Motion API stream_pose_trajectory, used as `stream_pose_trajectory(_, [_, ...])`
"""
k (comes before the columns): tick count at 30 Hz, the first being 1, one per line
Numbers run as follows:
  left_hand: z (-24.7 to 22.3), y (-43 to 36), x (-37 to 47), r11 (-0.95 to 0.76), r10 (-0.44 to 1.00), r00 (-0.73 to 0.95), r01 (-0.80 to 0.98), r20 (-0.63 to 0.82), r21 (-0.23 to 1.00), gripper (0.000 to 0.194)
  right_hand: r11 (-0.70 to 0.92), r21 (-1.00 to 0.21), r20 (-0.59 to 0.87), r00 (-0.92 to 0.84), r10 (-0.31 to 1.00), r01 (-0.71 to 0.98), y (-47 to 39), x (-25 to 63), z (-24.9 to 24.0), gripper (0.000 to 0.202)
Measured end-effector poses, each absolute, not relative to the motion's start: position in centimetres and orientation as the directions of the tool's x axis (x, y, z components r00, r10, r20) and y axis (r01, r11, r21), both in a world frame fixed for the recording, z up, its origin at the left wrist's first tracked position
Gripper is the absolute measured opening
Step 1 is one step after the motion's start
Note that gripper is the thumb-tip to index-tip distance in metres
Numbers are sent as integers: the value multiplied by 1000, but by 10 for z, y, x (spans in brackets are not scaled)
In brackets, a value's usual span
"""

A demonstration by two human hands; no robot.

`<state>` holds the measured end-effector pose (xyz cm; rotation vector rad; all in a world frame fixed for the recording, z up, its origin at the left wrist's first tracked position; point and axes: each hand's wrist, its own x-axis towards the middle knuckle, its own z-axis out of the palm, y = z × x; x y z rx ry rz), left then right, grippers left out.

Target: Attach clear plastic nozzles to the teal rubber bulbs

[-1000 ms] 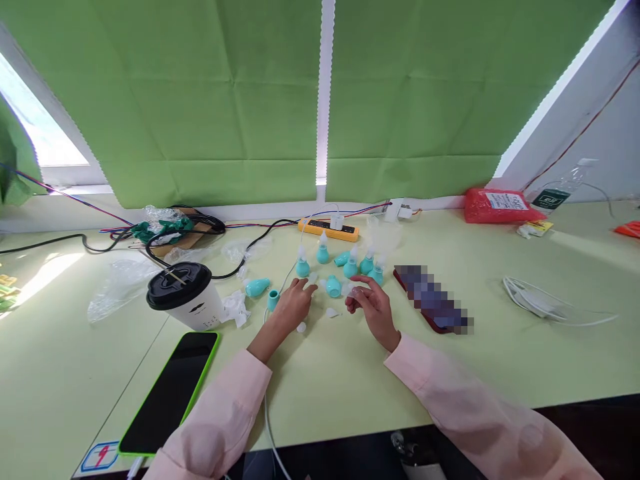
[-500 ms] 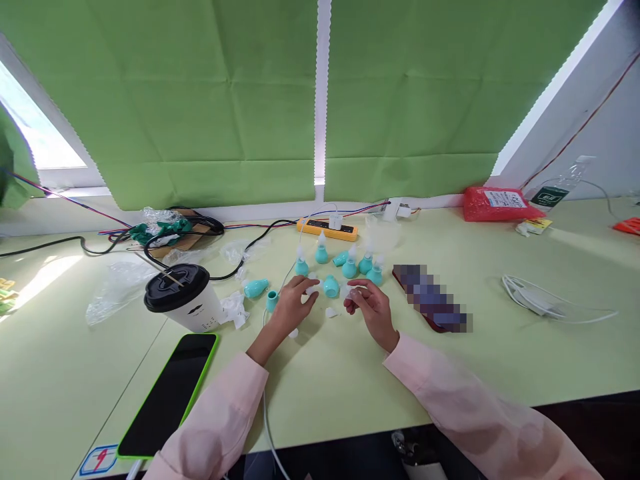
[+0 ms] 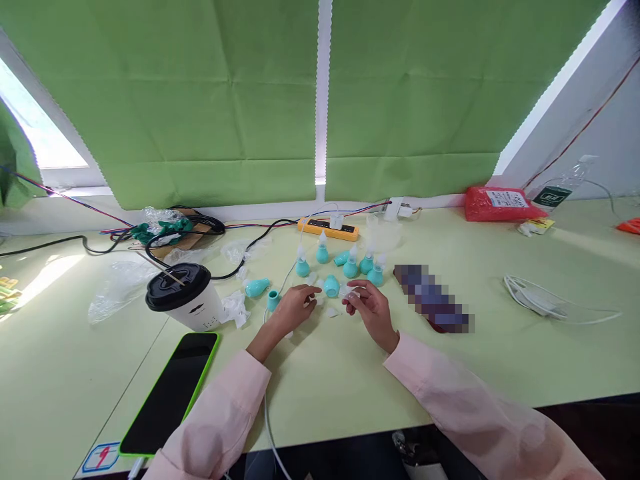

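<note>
My left hand point(image 3: 296, 308) is closed, thumb and fingers around a small white plastic piece point(image 3: 319, 298). A clear, whitish plastic piece point(image 3: 345, 291) is pinched between the thumb and fingers of my right hand point(image 3: 371, 312). Between the hands lies a teal rubber bulb point(image 3: 331, 287). Just in front of it, a small white piece point(image 3: 332, 312) rests on the table. Behind stand several teal bulbs with clear nozzles point(image 3: 351, 265). Left of my left hand are an open-necked teal bulb point(image 3: 273, 301) and one on its side point(image 3: 257, 287).
A cup with a black lid point(image 3: 184, 293) and a green-edged phone point(image 3: 173, 393) are at left. To the right lie a blurred dark phone point(image 3: 433, 300) and a white cable point(image 3: 540, 300). At the back are a yellow power strip point(image 3: 327, 229) and a red package point(image 3: 500, 203).
My left fingers have drawn closer together and shifted slightly, exposing a small white piece behind them. My right hand stays almost still with the clear piece.
</note>
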<state>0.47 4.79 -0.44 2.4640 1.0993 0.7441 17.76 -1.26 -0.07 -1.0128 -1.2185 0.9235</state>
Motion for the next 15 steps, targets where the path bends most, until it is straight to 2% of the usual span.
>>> stream_pose_trajectory(4, [3, 42, 7, -628, 777, 511, 584, 369, 514, 26, 323, -945, 328, 103, 939, 61, -14, 176, -1, 25])
stream_pose_trajectory(7, [11, 33, 9, -592, 791, 506, 494, 343, 637, 27, 329, -934, 342, 76, 937, 140, -15, 173, -2, 25])
stream_pose_trajectory(10, [18, 26, 11, -505, 774, 585, 338, 243, 794, 32, 341, -920, 353, 31, 935, 192, -16, 171, -4, 19])
stream_pose_trajectory(15, [18, 28, 11, -408, 794, 579, 282, 185, 869, 33, 395, -899, 412, 61, 909, 192, -17, 171, -6, 20])
